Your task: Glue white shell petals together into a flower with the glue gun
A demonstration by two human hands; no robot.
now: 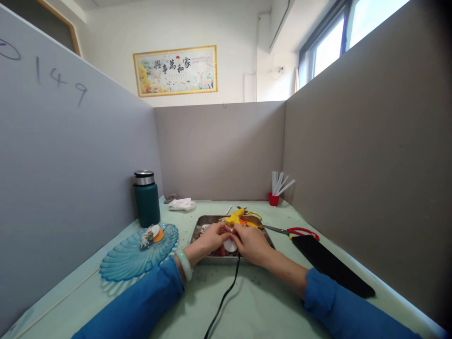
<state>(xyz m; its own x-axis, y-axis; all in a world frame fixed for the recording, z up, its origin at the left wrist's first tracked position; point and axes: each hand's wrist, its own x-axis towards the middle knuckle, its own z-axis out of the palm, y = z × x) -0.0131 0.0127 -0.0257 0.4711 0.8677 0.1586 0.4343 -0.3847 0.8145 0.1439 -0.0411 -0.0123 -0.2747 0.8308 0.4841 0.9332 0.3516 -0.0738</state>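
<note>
Both my hands meet over a metal tray [203, 220] of small shells and bits at the middle of the table. My left hand [211, 240], with a pale bangle on the wrist, pinches its fingers together at a small white shell-like piece [230, 246]. My right hand [251, 243] is closed beside it, fingertips touching the same piece. A yellow glue gun [236, 217] lies on the tray just behind my fingers; its black cord [222, 301] runs toward me.
A blue shell-shaped glass plate [130, 259] with a few shells lies at left, a green flask [146, 198] behind it. Red-handled scissors [298, 231] and a black flat case [330, 264] lie at right. A red cup of glue sticks [274, 198] stands at the back. Partition walls enclose the table.
</note>
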